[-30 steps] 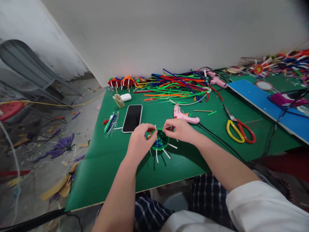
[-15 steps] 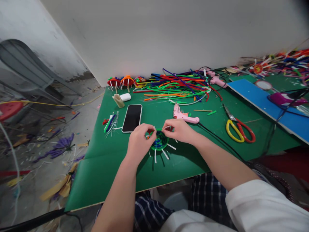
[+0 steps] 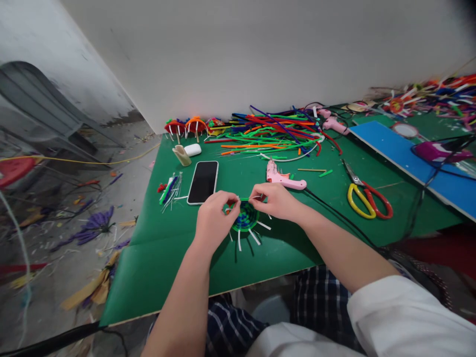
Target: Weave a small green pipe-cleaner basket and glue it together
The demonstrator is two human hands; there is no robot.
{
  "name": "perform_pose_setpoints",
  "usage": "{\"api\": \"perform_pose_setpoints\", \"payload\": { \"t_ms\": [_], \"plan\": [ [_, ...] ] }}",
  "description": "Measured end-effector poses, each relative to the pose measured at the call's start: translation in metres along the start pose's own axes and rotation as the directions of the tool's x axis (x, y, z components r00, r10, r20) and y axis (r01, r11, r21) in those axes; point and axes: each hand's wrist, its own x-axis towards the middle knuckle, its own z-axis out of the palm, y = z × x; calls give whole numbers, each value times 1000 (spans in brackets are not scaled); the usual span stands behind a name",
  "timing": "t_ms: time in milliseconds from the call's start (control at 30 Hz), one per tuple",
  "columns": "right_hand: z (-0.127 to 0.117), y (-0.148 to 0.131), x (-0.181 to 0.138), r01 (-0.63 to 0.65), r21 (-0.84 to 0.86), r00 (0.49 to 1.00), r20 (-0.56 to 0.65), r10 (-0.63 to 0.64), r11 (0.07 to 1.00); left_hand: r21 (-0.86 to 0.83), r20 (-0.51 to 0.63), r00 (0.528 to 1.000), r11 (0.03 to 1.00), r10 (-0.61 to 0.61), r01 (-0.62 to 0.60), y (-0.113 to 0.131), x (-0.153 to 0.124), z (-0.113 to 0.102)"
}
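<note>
A small round woven piece (image 3: 244, 218) in green and blue hangs between my hands, just above the table. White strips stick out from its lower rim. My left hand (image 3: 216, 214) pinches its far left edge between thumb and fingers. At the far right edge, my right hand (image 3: 275, 200) is closed with its fingertips on the rim and a white strip. The exact grip points are partly covered by my fingers. A pink hot glue gun (image 3: 284, 177) lies right beyond my right hand, and a phone (image 3: 203, 182) lies beyond my left.
Coloured pipe cleaners (image 3: 275, 130) are heaped along the wall. Scissors (image 3: 366, 196) lie to the right, near a blue board (image 3: 416, 161). Small cut strips (image 3: 171, 191) lie left of the phone. The glue gun's black cord (image 3: 342, 218) runs towards the table's front edge.
Almost nothing differs. Both hands keep their hold on the woven piece, and the view has shifted very slightly.
</note>
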Motion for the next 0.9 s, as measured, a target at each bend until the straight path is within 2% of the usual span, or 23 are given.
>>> {"api": "perform_pose_setpoints", "payload": {
  "t_ms": [533,900],
  "plan": [
    [1,2,1,17,-33,1000,5,-16,999,5,9,1000,1000,-8,8,-1,0,1],
    [1,2,2,-26,-6,999,24,26,1000,-7,51,998,999,-42,42,-2,0,1]
  ]
}}
